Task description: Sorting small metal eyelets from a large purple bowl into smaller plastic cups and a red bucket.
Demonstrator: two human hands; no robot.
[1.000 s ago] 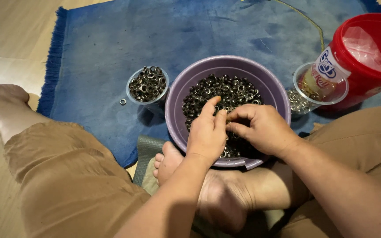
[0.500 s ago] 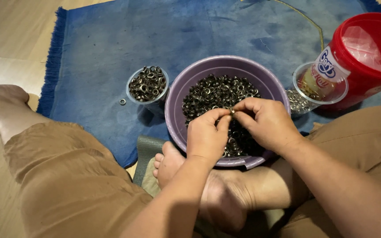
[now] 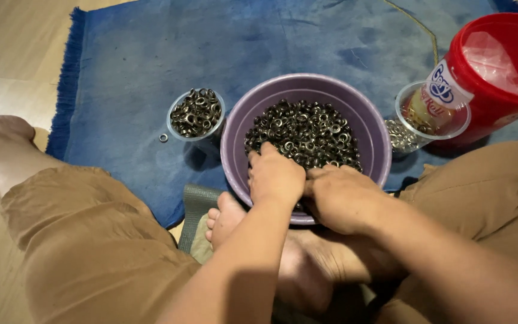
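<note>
1. Dark metal eyelets (image 3: 307, 129) fill the purple basin (image 3: 235, 150) on the blue mat, directly ahead of my crossed legs; the heap is highest toward the far side and runs down to the near rim, where both my hands are buried.
2. My left hand (image 3: 276, 175) comes in over the near rim with knuckles up and fingers curled down into the pile. The fingertips are hidden among the rings, so I cannot tell whether they pinch one or merely rest there.
3. My right hand (image 3: 340, 195) lies just beside it, touching or nearly touching, its fingers bent inward toward the left hand. What they hold is also hidden, so I cannot tell.
4. The relation that matters: the loose eyelets lie straight ahead of and beneath both sets of fingers. The left hand sits a little farther into the heap, the right nearer the rim. Each ring is round, so I see no long axis to line up with.
5. Outward to the left, a small clear cup (image 3: 196, 115) of the same dark rings stands just beside the basin, nearer my left hand, with one stray ring (image 3: 163, 138) on the mat (image 3: 121, 66) next to it.
6. On the right, another clear cup (image 3: 431, 114) with paler, silvery pieces stands near the basin, against a red plastic tub (image 3: 499, 66).
</note>
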